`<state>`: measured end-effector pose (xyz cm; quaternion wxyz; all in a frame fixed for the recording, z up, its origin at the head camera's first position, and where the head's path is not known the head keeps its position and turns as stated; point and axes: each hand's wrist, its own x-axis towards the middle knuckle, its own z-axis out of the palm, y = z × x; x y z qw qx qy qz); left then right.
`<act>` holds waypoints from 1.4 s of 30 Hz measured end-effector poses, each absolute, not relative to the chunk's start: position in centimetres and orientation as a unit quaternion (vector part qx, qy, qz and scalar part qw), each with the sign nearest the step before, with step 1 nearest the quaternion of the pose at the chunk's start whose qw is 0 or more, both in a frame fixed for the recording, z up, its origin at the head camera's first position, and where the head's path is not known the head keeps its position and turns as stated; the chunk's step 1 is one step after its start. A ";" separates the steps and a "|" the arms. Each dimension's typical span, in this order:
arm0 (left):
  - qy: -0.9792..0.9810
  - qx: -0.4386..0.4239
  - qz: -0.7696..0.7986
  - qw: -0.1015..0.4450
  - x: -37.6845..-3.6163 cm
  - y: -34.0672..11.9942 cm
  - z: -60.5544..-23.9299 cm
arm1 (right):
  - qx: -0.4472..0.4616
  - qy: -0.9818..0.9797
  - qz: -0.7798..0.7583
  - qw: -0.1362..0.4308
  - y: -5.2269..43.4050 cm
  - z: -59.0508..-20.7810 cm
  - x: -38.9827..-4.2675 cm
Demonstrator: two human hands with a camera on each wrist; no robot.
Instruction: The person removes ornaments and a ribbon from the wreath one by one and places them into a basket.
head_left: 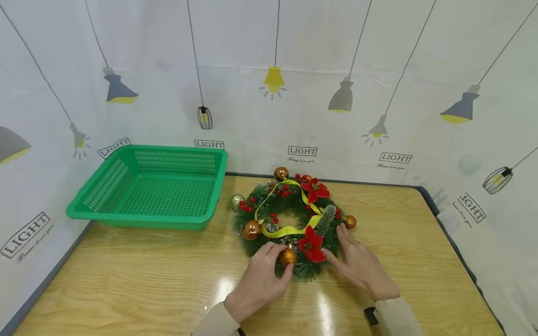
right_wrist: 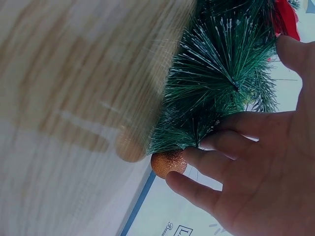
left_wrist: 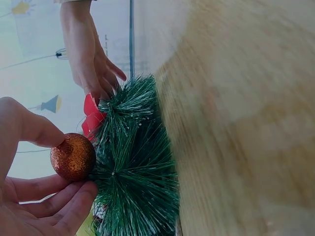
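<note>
A round green artificial-pine wreath (head_left: 290, 219), trimmed with glittery orange baubles, red fabric flowers and a yellow ribbon, lies flat on the wooden table (head_left: 126, 280), right of a green plastic basket (head_left: 151, 189). One glittery orange bauble (left_wrist: 73, 156) on its near edge is pinched by the left hand (head_left: 258, 282) between thumb and curled fingers. The right hand (head_left: 361, 266), fingers nearly straight, is rested on the right-hand needles. The wreath is judged light and springy, its baubles fragile; the stiff ring is best gripped.

Green wreath (head_left: 290, 219) (gold baubles, red flowers) apparently flat on table.
</note>
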<state>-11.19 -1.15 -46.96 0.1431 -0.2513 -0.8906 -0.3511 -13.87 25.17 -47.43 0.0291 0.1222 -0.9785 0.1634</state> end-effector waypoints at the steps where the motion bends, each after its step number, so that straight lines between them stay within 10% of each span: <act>1: -0.890 -0.249 -0.354 0.143 -11.2 -1.2 -46.9 | 0.123 -0.979 0.162 0.030 25.1 -47.4 -13.9; 42: -0.860 -0.212 -0.423 0.192 -12.3 -4.6 -45.3 | 0.114 -0.979 0.168 0.001 24.7 -47.1 -13.7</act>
